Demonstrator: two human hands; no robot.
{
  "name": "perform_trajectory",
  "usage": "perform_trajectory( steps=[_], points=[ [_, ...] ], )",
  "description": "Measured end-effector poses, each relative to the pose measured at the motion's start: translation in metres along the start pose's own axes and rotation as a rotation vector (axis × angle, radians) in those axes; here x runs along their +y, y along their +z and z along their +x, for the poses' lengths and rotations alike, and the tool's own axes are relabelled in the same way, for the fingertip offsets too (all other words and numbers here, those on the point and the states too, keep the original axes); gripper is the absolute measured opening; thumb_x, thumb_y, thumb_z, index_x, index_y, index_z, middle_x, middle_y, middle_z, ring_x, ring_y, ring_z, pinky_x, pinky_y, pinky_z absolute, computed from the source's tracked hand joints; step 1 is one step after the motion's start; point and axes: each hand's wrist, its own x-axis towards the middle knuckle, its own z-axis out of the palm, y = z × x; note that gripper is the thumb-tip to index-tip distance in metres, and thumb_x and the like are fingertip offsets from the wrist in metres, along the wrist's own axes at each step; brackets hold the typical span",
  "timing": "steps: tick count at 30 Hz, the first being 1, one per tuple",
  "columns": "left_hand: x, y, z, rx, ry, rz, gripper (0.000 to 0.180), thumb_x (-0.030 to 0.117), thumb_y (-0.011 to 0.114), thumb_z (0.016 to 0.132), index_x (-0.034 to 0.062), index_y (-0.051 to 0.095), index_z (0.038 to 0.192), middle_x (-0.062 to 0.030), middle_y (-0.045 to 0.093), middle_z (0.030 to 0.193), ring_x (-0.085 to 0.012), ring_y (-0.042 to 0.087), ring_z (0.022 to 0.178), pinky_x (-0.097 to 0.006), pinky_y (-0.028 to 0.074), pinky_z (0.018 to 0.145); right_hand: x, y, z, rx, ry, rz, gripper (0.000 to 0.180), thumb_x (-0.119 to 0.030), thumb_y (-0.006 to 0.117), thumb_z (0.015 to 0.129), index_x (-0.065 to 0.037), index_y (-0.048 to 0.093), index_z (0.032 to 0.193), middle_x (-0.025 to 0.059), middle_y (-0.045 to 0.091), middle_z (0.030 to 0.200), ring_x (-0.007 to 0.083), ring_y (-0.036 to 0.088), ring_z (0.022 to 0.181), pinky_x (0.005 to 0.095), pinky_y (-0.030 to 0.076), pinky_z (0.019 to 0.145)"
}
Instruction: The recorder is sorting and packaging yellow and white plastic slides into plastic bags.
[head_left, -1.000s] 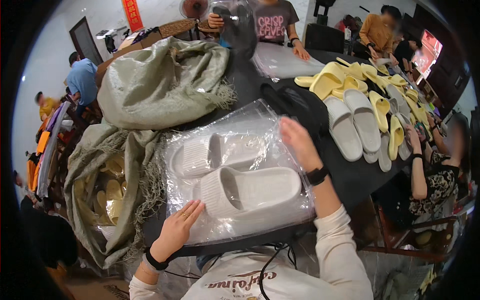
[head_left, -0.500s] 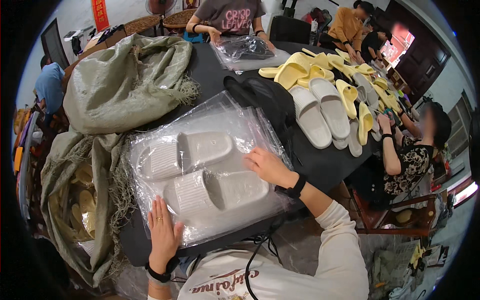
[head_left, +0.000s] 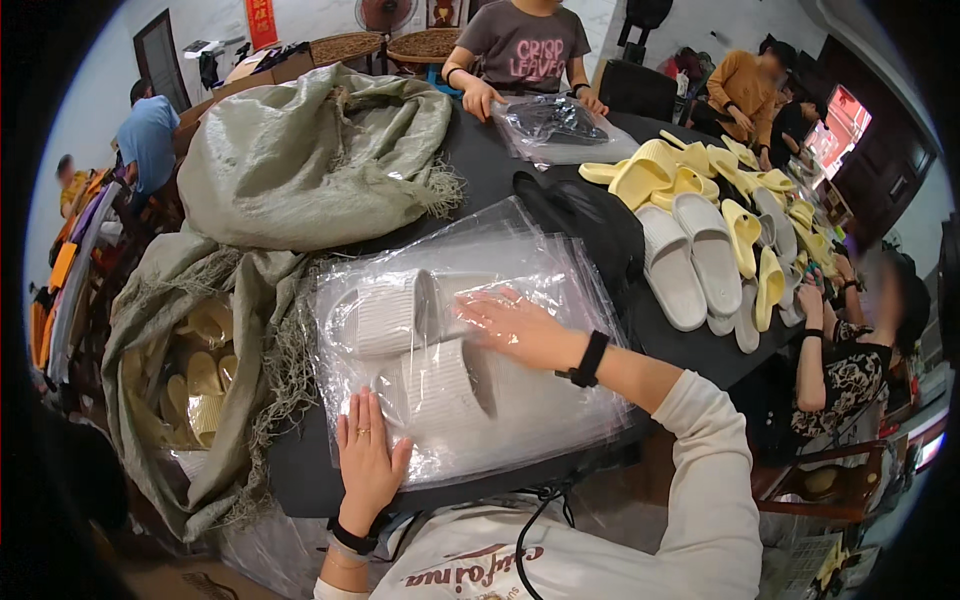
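Note:
A pair of light grey slide slippers [head_left: 440, 385] lies side by side inside a clear plastic bag [head_left: 540, 395], with further clear bags stacked beneath it on the dark table. My left hand [head_left: 369, 452] rests flat on the bag's near left corner, fingers stretched out and together, beside the nearer slipper. Across the farther slipper my right hand [head_left: 522, 330] lies flat on the plastic, its fingers pointing left and covering part of that slipper's footbed. Neither hand grips anything.
Yellow and grey slippers [head_left: 690, 235] are heaped at the right of the table [head_left: 660, 360]. A black bag [head_left: 590, 215] lies before them. A full woven sack [head_left: 310, 170] sits far left; an open sack [head_left: 140, 400] below holds bagged yellow slippers. Co-workers stand or sit around.
My right hand has slid left from the bag's right side onto the farther slipper. My left hand stays at the near left corner. The whole view has shifted.

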Motion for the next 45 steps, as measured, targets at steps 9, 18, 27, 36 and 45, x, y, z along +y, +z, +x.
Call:
perform_trajectory(
  steps=[9, 18, 27, 36, 45],
  points=[
    [-0.002, 0.001, -0.002, 0.014, -0.018, 0.013, 0.072, 0.038, 0.053, 0.087, -0.0047, 0.029, 0.140, -0.0197, 0.028, 0.147, -0.0352, 0.025, 0.137, -0.049, 0.019, 0.109, -0.019, 0.007, 0.045, -0.123, -0.007, 0.478, 0.059, -0.010, 0.058, 0.081, -0.009, 0.038, 0.137, 0.0186, 0.042, 0.138, 0.0345, 0.042, 0.125, 0.0442, 0.039, 0.097],
    [-0.003, 0.000, -0.002, 0.019, -0.021, 0.016, 0.073, 0.039, 0.053, 0.088, -0.0029, 0.026, 0.141, -0.0181, 0.030, 0.146, -0.0340, 0.027, 0.136, -0.047, 0.022, 0.108, 0.005, 0.031, 0.067, -0.139, -0.214, 0.098, 0.037, -0.020, 0.060, 0.083, -0.010, 0.058, 0.118, 0.0142, 0.056, 0.122, 0.0327, 0.055, 0.103, 0.0437, 0.042, 0.091],
    [-0.005, 0.006, -0.004, 0.059, -0.036, 0.027, 0.069, 0.040, 0.052, 0.088, 0.0009, 0.032, 0.141, -0.0185, 0.030, 0.146, -0.0334, 0.026, 0.136, -0.047, 0.022, 0.109, 0.015, 0.005, 0.018, -0.070, 0.042, 0.211, 0.029, -0.017, 0.066, 0.075, -0.001, 0.065, 0.100, 0.0179, 0.064, 0.097, 0.0342, 0.060, 0.089, 0.0379, 0.047, 0.078],
    [-0.004, -0.005, 0.000, -0.030, -0.014, 0.052, 0.068, 0.042, 0.050, 0.090, -0.0011, 0.032, 0.139, -0.0212, 0.029, 0.145, -0.0370, 0.027, 0.135, -0.049, 0.023, 0.107, 0.026, -0.075, -0.117, 0.035, 0.391, 0.138, 0.023, -0.019, 0.062, 0.077, -0.006, 0.066, 0.096, 0.0149, 0.065, 0.088, 0.0335, 0.053, 0.070, 0.0362, 0.044, 0.069],
    [-0.001, -0.025, 0.009, -0.318, -0.051, -0.039, 0.069, 0.043, 0.047, 0.092, -0.0019, 0.027, 0.140, -0.0246, 0.019, 0.148, -0.0389, 0.017, 0.138, -0.049, 0.019, 0.110, 0.036, -0.132, -0.226, 0.463, 0.880, 0.562, 0.016, -0.008, 0.058, 0.080, 0.003, 0.061, 0.091, 0.0054, 0.059, 0.074, 0.0129, 0.056, 0.077, 0.0266, 0.044, 0.071]
  ],
)
